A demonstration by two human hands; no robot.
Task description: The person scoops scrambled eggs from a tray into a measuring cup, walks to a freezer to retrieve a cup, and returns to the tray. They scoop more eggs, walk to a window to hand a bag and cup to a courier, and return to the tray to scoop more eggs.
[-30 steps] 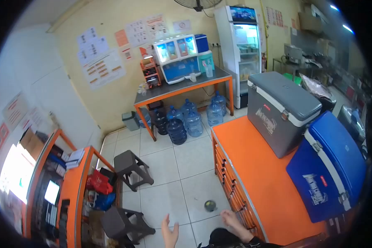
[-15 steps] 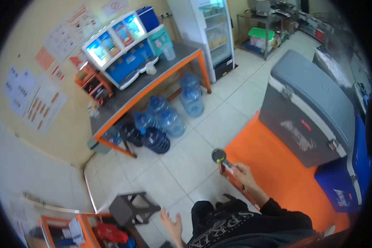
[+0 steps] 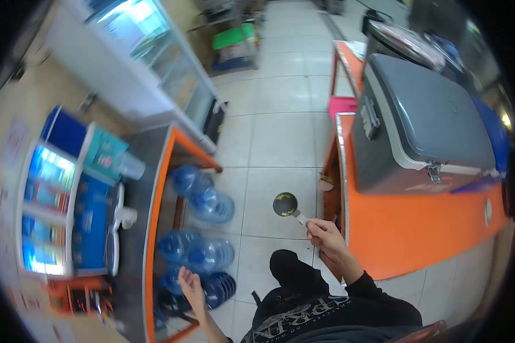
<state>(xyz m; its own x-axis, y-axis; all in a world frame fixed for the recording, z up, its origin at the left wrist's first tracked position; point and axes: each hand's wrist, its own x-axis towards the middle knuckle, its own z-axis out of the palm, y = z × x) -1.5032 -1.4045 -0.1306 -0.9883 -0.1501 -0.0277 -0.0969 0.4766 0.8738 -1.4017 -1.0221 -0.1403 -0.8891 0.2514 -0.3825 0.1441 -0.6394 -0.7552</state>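
My right hand (image 3: 329, 239) is closed around the pale handle of a small scoop (image 3: 285, 204). Its round dark bowl has yellow-green patches inside and points away from me over the floor tiles. That hand is beside the near edge of the orange table (image 3: 400, 234). My left hand (image 3: 192, 286) is held out low on the left with nothing in it, its fingers apart and slightly bent. Beyond the left hand are several blue water jugs (image 3: 210, 206) on the floor beside and under a counter (image 3: 136, 223).
A large grey cooler box (image 3: 429, 114) sits on the orange table to my right. On the left counter stands a drink dispenser (image 3: 91, 217). A glass-door fridge (image 3: 183, 86) is ahead on the left, and a pink container (image 3: 342, 106) is by the table.
My view has turned right, so a tiled aisle now lies ahead and the counter is at my left. The scoop stays in my right hand. The dark stool is out of view.
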